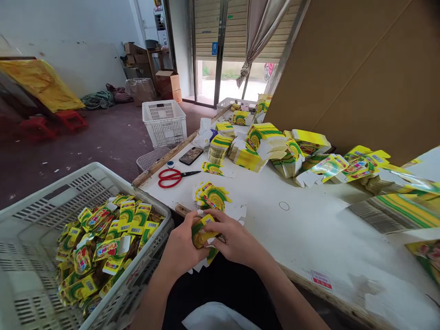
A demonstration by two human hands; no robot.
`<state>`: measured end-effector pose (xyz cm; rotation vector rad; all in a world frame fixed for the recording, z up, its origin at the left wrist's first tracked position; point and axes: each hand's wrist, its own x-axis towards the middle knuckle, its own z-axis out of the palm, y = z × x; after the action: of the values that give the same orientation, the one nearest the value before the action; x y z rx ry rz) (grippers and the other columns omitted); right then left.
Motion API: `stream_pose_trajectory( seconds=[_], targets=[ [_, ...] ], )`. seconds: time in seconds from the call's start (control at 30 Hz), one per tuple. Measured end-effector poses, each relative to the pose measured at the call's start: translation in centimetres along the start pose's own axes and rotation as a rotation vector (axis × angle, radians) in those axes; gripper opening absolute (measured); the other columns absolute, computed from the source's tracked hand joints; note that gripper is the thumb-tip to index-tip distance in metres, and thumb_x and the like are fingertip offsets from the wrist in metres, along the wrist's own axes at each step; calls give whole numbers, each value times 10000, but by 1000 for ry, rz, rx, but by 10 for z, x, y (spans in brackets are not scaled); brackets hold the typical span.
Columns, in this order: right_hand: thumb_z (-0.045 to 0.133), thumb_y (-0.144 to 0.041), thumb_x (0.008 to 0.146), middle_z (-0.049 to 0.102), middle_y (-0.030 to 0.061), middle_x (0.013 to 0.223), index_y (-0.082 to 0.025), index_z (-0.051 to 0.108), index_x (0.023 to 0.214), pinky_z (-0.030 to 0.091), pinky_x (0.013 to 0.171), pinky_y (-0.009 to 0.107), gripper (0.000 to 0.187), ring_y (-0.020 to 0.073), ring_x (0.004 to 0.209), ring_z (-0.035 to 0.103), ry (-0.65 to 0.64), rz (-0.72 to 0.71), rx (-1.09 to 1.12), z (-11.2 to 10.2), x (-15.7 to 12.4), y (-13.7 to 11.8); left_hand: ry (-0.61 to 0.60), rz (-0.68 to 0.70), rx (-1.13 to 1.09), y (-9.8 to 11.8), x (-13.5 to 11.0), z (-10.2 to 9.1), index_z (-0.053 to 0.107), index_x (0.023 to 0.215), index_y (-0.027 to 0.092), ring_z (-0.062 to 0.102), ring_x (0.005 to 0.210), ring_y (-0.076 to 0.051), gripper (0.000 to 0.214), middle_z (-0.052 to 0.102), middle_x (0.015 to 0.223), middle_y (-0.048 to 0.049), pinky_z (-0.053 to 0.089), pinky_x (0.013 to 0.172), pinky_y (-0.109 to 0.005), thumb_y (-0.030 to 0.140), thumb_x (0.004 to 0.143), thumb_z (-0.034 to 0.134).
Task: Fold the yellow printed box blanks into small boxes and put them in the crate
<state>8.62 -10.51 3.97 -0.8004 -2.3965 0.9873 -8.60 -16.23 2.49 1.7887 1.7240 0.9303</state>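
Over my feed I see bare forearms (154,288) and bare fingers (212,227) — then plain black cloth (223,284) over the lap, a rounded grey-white fabric piece (220,317) below.

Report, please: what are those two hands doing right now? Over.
Left hand and right hand: both on one yellow-green carton. Fanned-out cartons on the table just ahead. Red-handled scissors farther left, clear of both hands.

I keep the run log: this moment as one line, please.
left hand: holding yellow-green carton | right hand: holding same carton | white crate: at left, packs inside | scissors, phone: on table
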Motion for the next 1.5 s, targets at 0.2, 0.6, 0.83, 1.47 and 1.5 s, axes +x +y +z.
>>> stream_pose_trajectory(
  seconds=[0.2, 0.6, 0.83, 1.47, 1.5],
  targets=[
    [482, 48, 725, 413, 190, 1471, -163, 611, 1175, 398, 1089, 482, 513, 276, 1386, 396, 62, -35, -1, 19, 2, 0, 40, -36, 91, -2, -2, -5, 421, 1254, 187, 669, 1052, -301, 703, 683, 1155, -135, 539, 870, -437, 212, 623, 729],
    [567, -93, 743, 484, 168, 1365, -192, 338, 1367, 409, 1065, 490, 673, 258, 1294, 477, 372, 54, 260, 33, 3, -6, 102, 11, 27, -2, 1, -7, 438, 1235, 214, 651, 1053, -264, 649, 666, 1129, -82, 522, 911, -405, 174, 638, 687],
    [674, -253, 703, 607, -4, 661, -221, 561, 728, 519, 625, 323, 121, 174, 609, 588, 182, 509, 397, 91, -56, 16, 875, -279, 145, -45, -1, -44, 355, 1347, 117, 384, 1340, -360, 907, 416, 1384, -217, 311, 1113, -533, 472, 630, 783],
    [498, -61, 776, 639, 89, 1035, -243, 560, 1107, 522, 851, 417, 383, 261, 993, 601, 707, 110, -122, 22, -21, -9, 395, -391, -1181, 12, 7, 21, 691, 823, 142, 706, 753, -219, 428, 731, 801, -73, 580, 716, -336, 529, 659, 768],
    [504, -60, 781, 638, 88, 1047, -251, 559, 1110, 525, 852, 419, 384, 264, 1005, 600, 697, 78, -146, 22, -19, -12, 466, -376, -1232, 18, 9, 27, 690, 856, 147, 709, 789, -218, 441, 734, 831, -75, 580, 744, -338, 535, 663, 767]
  ],
)
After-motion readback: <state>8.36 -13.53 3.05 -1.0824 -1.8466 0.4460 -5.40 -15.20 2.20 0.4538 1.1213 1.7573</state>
